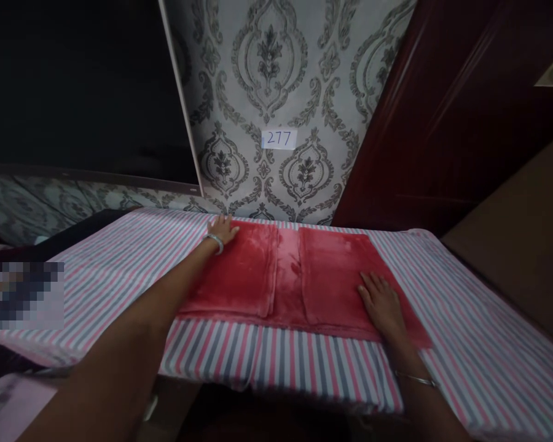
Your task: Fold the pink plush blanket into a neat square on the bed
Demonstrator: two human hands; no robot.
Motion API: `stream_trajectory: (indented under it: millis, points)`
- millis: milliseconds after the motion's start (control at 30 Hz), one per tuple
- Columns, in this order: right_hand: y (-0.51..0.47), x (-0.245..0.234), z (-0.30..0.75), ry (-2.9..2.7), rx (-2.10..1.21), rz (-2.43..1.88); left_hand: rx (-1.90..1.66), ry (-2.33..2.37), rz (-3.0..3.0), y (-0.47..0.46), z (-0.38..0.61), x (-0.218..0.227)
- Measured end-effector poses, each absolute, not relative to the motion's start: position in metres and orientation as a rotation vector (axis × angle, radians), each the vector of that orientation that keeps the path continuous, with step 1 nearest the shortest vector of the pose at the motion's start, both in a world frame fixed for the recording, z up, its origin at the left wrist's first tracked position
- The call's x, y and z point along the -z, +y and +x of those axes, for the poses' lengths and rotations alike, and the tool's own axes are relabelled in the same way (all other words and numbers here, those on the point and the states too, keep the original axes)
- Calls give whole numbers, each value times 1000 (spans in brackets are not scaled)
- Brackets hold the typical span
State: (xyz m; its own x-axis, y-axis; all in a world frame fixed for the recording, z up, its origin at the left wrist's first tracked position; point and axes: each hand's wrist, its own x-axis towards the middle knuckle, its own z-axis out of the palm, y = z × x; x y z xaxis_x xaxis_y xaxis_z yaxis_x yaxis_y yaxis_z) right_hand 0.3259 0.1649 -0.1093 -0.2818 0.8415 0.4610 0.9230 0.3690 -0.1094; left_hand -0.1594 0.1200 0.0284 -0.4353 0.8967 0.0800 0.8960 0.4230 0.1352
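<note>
A red plush cloth [237,276] lies on the striped table cover, its left and right sides folded in toward the middle. Between the two folded panels runs a narrow strip of paler red. My left hand [222,231] rests at the far left corner of the cloth, fingers spread, with a bracelet on the wrist. On the right panel my right hand [381,301] lies flat near the outer edge, its fingers apart, and a thin bangle circles that wrist. Neither hand grips the fabric.
The striped cover [105,264] drapes over the table's front edge. A large dark screen [83,92] stands at the back left. Behind is a patterned wall with a paper label [279,139] reading 277. A dark red glossy panel [424,123] and a brown surface [516,239] border the right side.
</note>
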Motion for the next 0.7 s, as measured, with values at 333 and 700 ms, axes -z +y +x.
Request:
stream_trajectory:
  millis: [333, 700]
  points:
    - [167, 116, 327, -2166, 238, -1484, -132, 2595, 1659, 153, -130, 9]
    - [167, 115, 325, -2148, 209, -1513, -280, 2475, 1938, 181, -57, 19]
